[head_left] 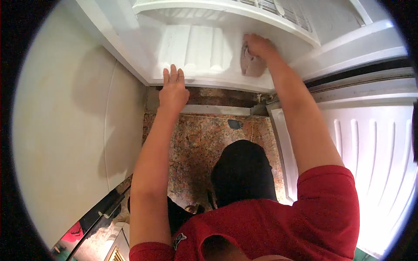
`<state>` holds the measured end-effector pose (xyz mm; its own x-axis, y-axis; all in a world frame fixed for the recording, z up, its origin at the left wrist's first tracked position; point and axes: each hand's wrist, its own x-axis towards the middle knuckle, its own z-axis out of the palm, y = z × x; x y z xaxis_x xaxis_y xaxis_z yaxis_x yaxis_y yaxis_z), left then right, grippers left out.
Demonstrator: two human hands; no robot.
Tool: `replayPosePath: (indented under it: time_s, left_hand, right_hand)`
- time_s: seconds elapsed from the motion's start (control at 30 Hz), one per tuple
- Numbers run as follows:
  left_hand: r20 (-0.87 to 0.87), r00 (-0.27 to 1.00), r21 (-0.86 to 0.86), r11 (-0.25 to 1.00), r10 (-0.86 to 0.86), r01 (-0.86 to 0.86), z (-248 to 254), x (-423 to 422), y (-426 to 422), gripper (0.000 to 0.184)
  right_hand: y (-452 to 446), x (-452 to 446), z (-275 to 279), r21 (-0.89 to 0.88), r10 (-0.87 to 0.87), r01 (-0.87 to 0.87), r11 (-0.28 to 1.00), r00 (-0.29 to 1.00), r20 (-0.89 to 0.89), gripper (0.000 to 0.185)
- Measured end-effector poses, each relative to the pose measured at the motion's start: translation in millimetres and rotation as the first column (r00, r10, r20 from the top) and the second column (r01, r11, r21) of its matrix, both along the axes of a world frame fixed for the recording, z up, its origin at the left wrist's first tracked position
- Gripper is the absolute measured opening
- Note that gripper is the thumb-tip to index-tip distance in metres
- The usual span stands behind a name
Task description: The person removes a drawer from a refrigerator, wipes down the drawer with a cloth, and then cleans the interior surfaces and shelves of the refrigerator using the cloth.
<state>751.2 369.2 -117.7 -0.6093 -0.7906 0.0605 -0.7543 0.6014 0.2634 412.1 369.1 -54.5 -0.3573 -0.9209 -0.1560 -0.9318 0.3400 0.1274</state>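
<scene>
My left hand [174, 92] rests on the front edge of the white fridge compartment [213, 81], its fingers stretched out over the rim. Farther right and deeper inside, my right hand [261, 46] is closed on a pale, pinkish-grey cloth [253, 66]. The cloth hangs below the fingers against the compartment's inner surface, right of a white ribbed section [191, 45]. Part of the cloth is hidden within the grip.
A white shelf [230, 6] with a wire rack [278, 12] crosses above the hands. The ribbed fridge door [365, 143] stands open on the right. A cream panel [74, 117] closes off the left side. Below is a speckled stone floor [191, 143].
</scene>
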Motion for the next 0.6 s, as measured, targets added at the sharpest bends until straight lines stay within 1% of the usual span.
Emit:
replayPosePath:
  time_s: [0.03, 0.13, 0.2, 0.23, 0.3, 0.33, 0.37, 0.4, 0.47, 0.53, 0.6]
  left_hand:
    - [0.007, 1.0, 0.008, 1.0, 0.006, -0.006, 0.4, -1.4, -0.6, 0.074]
    - [0.009, 1.0, 0.014, 1.0, 0.017, -0.017, -2.6, -3.4, -2.5, 0.074]
    - [0.003, 1.0, 0.004, 1.0, 0.007, -0.007, 0.7, -1.5, 1.0, 0.074]
    - [0.001, 1.0, 0.011, 1.0, 0.013, -0.013, 2.1, -0.8, 1.3, 0.073]
    - [-0.001, 1.0, 0.028, 0.999, 0.023, -0.023, 4.5, -1.3, 3.0, 0.072]
    - [-0.012, 1.0, 0.003, 1.0, 0.01, -0.01, 3.4, -1.5, 2.7, 0.069]
    - [-0.019, 1.0, -0.021, 1.0, 0.001, -0.001, 0.8, -1.1, 1.6, 0.066]
    - [-0.025, 1.0, -0.044, 0.999, -0.004, 0.003, -0.4, 0.9, 1.0, 0.064]
    - [-0.037, 0.999, -0.031, 1.0, -0.006, 0.005, 1.1, 2.5, 0.8, 0.063]
    - [-0.037, 0.999, -0.02, 1.0, -0.007, 0.006, 5.4, 1.8, 3.0, 0.062]
    - [-0.022, 1.0, -0.02, 1.0, -0.009, 0.009, 6.6, 2.4, 2.3, 0.062]
  right_hand:
    - [9.8, 3.4, -0.9, 0.001, 0.034, -0.034, 0.999, 0.999, -0.037, 0.043]
    - [41.9, 19.2, 3.7, -0.032, 0.101, -0.101, 0.994, 0.995, 0.003, 0.042]
    - [51.7, 11.6, -3.0, -0.048, 0.128, -0.12, 0.992, 0.96, 0.248, 0.04]
    - [55.4, 7.3, -6.3, -0.058, 0.141, -0.129, 0.99, 0.919, 0.367, 0.039]
    - [57.6, 3.8, -5.5, -0.265, 0.123, -0.021, 0.964, 0.919, 0.375, 0.039]
    - [56.1, 0.9, -5.5, -0.365, 0.115, 0.035, 0.93, 0.917, 0.381, 0.04]
    - [49.8, -0.4, -7.1, -0.558, 0.002, 0.204, 0.804, 0.938, 0.347, 0.039]
    - [39.2, 1.5, -6.6, -0.717, -0.113, 0.334, 0.611, 0.934, 0.338, 0.039]
    - [9.5, -5.7, 8.8, -0.76, -0.179, 0.556, 0.338, 0.83, 0.528, 0.043]
    - [-10.2, -6.1, 12.6, -0.892, -0.083, 0.389, 0.23, 0.921, 0.38, 0.043]
    - [-33.2, -14.7, -0.7, -0.908, -0.22, 0.285, 0.306, 0.95, 0.224, 0.042]
